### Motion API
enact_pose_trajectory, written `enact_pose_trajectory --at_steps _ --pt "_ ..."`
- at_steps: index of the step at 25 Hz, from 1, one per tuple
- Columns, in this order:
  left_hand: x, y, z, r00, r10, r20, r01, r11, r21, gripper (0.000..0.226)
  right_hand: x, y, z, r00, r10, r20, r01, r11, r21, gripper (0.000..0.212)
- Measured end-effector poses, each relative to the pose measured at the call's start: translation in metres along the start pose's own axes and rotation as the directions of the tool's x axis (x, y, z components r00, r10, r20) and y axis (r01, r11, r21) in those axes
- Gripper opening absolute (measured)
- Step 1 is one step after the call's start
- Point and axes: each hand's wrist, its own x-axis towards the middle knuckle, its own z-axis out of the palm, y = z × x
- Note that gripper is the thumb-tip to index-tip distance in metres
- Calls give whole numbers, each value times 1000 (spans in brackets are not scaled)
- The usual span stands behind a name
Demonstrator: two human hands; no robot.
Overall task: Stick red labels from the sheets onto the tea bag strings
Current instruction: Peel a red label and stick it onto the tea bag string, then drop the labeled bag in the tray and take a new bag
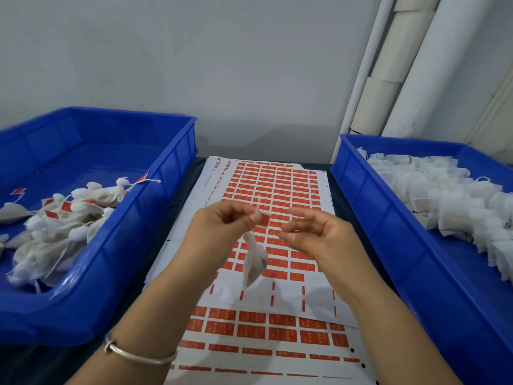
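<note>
Left hand raised over the label sheets, fingers curled, pinching a red label with the string; tea bag hangs below it, blurred. Right hand just beside, fingers loosely curled, apart from the label, holding nothing. Silver bangle on left wrist. Left blue tray holds labelled tea bags; right blue tray holds a heap of plain bags. White tubes lean on the wall behind
</note>
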Motion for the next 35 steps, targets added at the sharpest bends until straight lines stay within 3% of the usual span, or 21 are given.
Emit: enact_pose_trajectory --at_steps 4,6,8,10,14,17,19,21,23,26,29,32,35 --pt "6 37 -50 959 195 -206 -244 938 -248 1 -1 10 -1 994 101 40 -100 995 -26 37" --pt "16 54 -83 886 331 -324 -410 887 -215 4 -2 17 2 987 140 72 -140 990 -5 36" --pt "35 67 -111 821 409 -398 -483 870 -102 10 -2 22 7 983 165 86 -167 986 22 32" --pt "66 75 -131 800 398 -449 -447 895 -2 12 -3 24 15 976 190 106 -195 980 40 27" --pt "124 66 -156 850 239 -470 -192 970 146 6 -5 27 31 959 248 135 -257 965 53 21" --pt "147 33 -167 901 110 -419 85 903 421 9 -9 28 36 952 268 150 -274 961 19 20" --pt "149 14 -166 926 54 -373 166 831 532 12 -12 27 37 946 280 164 -279 960 -26 21" --pt "145 4 -163 943 13 -332 193 791 580 16 -16 22 35 941 292 171 -286 956 -64 20" --pt "137 7 -159 957 18 -290 199 685 701 13 -21 15 31 939 292 178 -279 955 -98 18" --pt "122 29 -135 943 231 -239 82 533 842 10 -33 -7 17 961 227 156 -202 966 -163 14" --pt "83 41 -72 922 376 -98 -170 618 768 7 -48 -40 -16 988 130 85 -109 971 -211 12" --pt "40 14 -1 967 200 156 -254 742 621 9 -66 -74 -59 999 -7 -39 -4 960 -279 17" --pt "14 -30 48 940 46 339 -262 733 628 19 -51 -82 -117 973 -50 -227 -72 863 -499 22"
